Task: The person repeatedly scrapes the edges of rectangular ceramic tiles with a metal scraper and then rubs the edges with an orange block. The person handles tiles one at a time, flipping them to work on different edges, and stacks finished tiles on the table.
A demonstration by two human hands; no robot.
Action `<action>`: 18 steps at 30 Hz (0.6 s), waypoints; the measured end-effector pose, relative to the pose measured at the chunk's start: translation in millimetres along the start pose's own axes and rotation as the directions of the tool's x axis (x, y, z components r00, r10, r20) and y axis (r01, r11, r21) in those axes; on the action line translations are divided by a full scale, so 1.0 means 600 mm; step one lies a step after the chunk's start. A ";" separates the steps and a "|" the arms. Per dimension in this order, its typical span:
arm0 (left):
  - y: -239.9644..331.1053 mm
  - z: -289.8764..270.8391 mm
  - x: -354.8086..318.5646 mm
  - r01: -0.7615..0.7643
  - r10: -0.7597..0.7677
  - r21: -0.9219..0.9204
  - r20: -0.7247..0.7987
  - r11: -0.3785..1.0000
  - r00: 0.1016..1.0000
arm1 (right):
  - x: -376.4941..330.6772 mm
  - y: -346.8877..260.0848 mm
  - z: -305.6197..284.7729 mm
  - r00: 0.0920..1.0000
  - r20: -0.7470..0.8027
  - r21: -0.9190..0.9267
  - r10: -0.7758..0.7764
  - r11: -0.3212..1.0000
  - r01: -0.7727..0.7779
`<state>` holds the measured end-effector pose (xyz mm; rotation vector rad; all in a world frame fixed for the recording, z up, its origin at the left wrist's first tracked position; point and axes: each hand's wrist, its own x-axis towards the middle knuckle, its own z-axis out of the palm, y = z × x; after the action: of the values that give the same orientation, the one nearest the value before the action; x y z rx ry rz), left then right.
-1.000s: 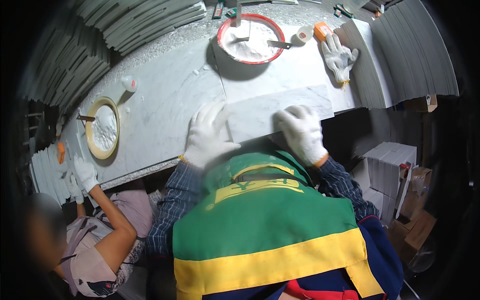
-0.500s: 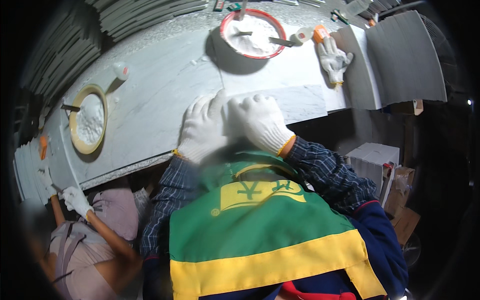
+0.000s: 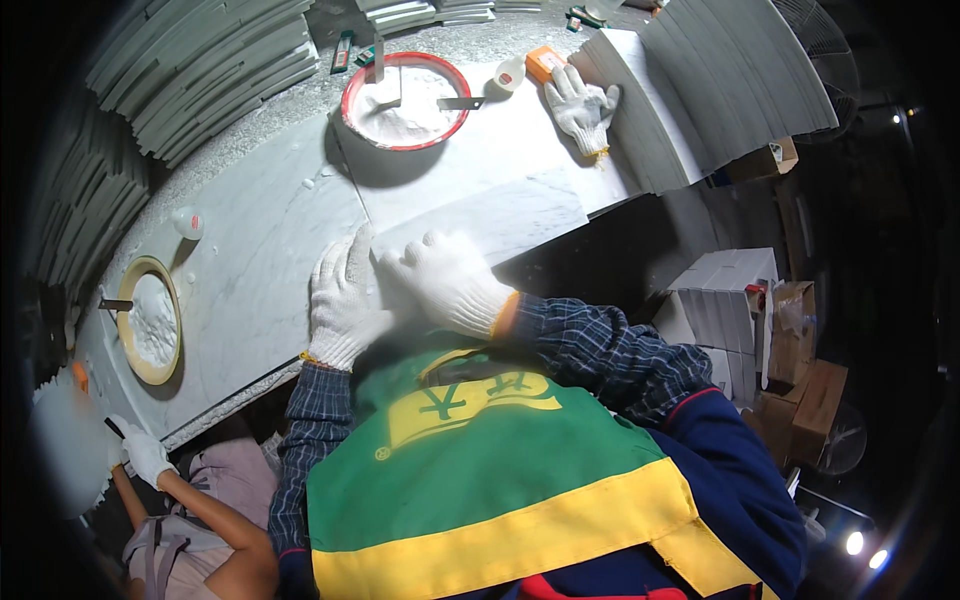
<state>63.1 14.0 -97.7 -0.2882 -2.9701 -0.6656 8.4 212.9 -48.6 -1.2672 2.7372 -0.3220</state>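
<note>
Landmark: the pale stone slab [image 3: 480,215], which lies flat on the bench [image 3: 250,260] with its near edge over the dark gap in front of the person; every place below is told from it.
Co-worker's hand [image 3: 145,455]: well to the left of the slab and nearer, gloved, at the bench end; a jolt to the bench from there could shift the slab.
Yellow bowl [image 3: 150,320]: well left of the slab, holding white paste with a tool handle across its rim; the risk is small, as it stands apart from the work.
Left hand [image 3: 345,300]: in a white knit glove, flat and open on the slab's near left corner, gripping nothing; knit cloth on smooth stone could slide.
Right hand [image 3: 450,280]: gloved, palm down, fingers spread on the near edge just beside the left hand, also holding nothing; with both hands pressing at one corner, the slab could tip or slip off the edge into the gap.
Red bowl [image 3: 405,100]: just beyond the slab's far left corner, with paste and two scrapers; a push away could knock it.
Spare glove [image 3: 582,105]: beyond the far right corner, lying loose; it could snag.
</note>
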 end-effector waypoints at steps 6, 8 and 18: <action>-0.006 0.008 0.001 -0.047 0.046 -0.009 -0.049 0.999 0.998 | 0.022 0.005 -0.010 0.995 0.019 0.104 0.095 0.990 -0.096; -0.008 0.009 0.001 -0.080 0.081 0.016 -0.064 0.997 0.995 | 0.024 0.007 -0.010 0.998 -0.006 0.079 0.065 0.995 -0.065; -0.001 0.000 -0.003 -0.034 0.031 -0.060 -0.056 0.998 0.998 | -0.071 0.066 -0.012 0.984 -0.097 0.257 -0.149 0.951 0.170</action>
<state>64.7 13.4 -98.3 -0.3162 -2.8905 -0.7486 5.3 271.3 -50.7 -1.4272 2.5445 -0.7391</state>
